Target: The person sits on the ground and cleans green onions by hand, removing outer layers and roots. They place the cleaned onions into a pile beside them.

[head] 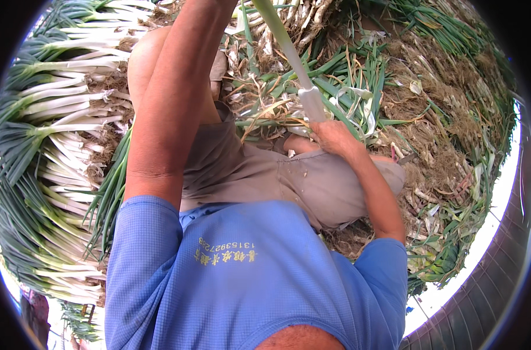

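My right hand [335, 136] grips the lower end of a long green onion [287, 46] in front of my right thigh. The onion slants up and left, its green upper part leaving the view at the top. A pale, loose sheath [311, 104] wraps its white shaft just above my fingers. My left forearm reaches up past the top edge, so my left hand is out of view. Under the onion, peeled skins and torn green leaves [326, 78] litter the ground between my legs.
Cleaned green onions [64, 105] with white shafts lie stacked along my left, roots towards me. Unpeeled onions [440, 96] with brown, dry roots spread on my right. More rooty stalks [309, 22] lie ahead. A dark ribbed sheet [479, 288] curves along the lower right.
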The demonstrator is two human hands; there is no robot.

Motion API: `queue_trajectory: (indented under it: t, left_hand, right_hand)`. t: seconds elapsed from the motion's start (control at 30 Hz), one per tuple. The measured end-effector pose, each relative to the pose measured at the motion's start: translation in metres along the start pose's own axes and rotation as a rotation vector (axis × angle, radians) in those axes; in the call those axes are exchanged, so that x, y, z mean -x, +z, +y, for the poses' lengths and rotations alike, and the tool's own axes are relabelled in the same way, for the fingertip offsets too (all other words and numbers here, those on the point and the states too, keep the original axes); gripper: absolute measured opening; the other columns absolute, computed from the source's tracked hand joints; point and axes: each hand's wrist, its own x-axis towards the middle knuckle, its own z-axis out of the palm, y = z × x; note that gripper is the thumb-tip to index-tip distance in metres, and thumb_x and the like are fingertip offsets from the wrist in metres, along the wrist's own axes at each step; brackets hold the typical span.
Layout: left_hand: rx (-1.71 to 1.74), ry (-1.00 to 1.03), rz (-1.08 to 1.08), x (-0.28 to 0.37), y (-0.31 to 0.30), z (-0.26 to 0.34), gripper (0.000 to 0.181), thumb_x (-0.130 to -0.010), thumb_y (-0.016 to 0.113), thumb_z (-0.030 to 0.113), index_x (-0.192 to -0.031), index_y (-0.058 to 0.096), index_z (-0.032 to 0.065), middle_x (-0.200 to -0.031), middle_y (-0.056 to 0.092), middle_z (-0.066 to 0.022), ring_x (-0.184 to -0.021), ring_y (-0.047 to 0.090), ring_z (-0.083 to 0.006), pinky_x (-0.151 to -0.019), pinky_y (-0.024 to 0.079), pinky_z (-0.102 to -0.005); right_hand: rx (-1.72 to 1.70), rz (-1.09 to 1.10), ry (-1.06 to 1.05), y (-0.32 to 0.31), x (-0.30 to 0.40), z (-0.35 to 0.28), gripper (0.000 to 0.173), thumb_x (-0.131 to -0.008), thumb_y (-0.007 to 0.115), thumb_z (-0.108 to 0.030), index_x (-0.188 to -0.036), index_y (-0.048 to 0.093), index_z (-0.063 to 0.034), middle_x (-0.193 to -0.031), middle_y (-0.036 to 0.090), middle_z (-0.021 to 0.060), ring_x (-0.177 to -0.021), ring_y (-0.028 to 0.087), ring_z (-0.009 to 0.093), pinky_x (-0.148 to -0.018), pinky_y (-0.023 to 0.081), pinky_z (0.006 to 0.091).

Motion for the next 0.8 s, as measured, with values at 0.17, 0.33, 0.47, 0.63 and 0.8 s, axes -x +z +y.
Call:
queue_trajectory:
  t: [0.17,0.33,0.47,0.63,0.8]
  left_hand:
    - [0.014,0.010,-0.033,0.000,-0.006,0.002,0.042,-0.084,0.070,-0.006,-0.117,0.048,0.0077,-0.093,0.063,-0.0098,-0.073,0.065,-0.0241,-0.056,0.058,-0.0430]
    - [0.083,0.083,-0.150,-0.009,-0.018,-0.010,0.040,-0.085,0.069,-0.007,-0.118,0.052,0.0081,-0.093,0.064,-0.0087,-0.073,0.065,-0.0233,-0.057,0.057,-0.0410]
    - [0.054,0.110,-0.047,0.001,-0.006,0.027,0.031,-0.089,0.070,0.000,-0.117,0.055,0.0063,-0.092,0.065,-0.0078,-0.074,0.065,-0.0237,-0.059,0.056,-0.0388]
    - [0.117,0.119,-0.109,-0.015,-0.012,0.035,0.030,-0.091,0.069,0.001,-0.117,0.055,0.0046,-0.091,0.065,-0.0082,-0.074,0.066,-0.0244,-0.059,0.057,-0.0390]
    - [0.068,-0.025,-0.091,0.016,0.001,0.008,0.037,-0.084,0.075,0.003,-0.115,0.056,-0.0012,-0.093,0.064,-0.0128,-0.073,0.065,-0.0235,-0.062,0.057,-0.0373]
  right_hand:
    - [-0.036,-0.084,0.154,0.042,-0.036,0.037,0.026,-0.088,0.061,-0.023,-0.103,0.067,-0.0020,-0.097,0.069,0.0263,-0.096,0.067,0.043,-0.084,0.052,0.0527]
    - [-0.050,-0.201,0.194,0.090,-0.078,0.084,0.030,-0.084,0.060,-0.021,-0.105,0.072,-0.0021,-0.108,0.069,0.0257,-0.101,0.067,0.042,-0.090,0.053,0.0500]
    - [0.026,-0.374,0.484,0.125,-0.075,0.119,0.034,-0.089,0.055,-0.020,-0.113,0.072,-0.0042,-0.120,0.069,0.0213,-0.111,0.066,0.040,-0.095,0.052,0.0488]
    - [-0.039,-0.135,0.633,0.119,-0.059,0.135,0.034,-0.086,0.058,-0.021,-0.112,0.071,-0.0035,-0.119,0.068,0.0236,-0.114,0.064,0.040,-0.096,0.051,0.0484]
    - [-0.134,0.063,0.468,0.060,-0.049,0.145,0.036,-0.083,0.062,-0.026,-0.106,0.069,0.0017,-0.107,0.068,0.0279,-0.103,0.066,0.042,-0.090,0.051,0.0508]
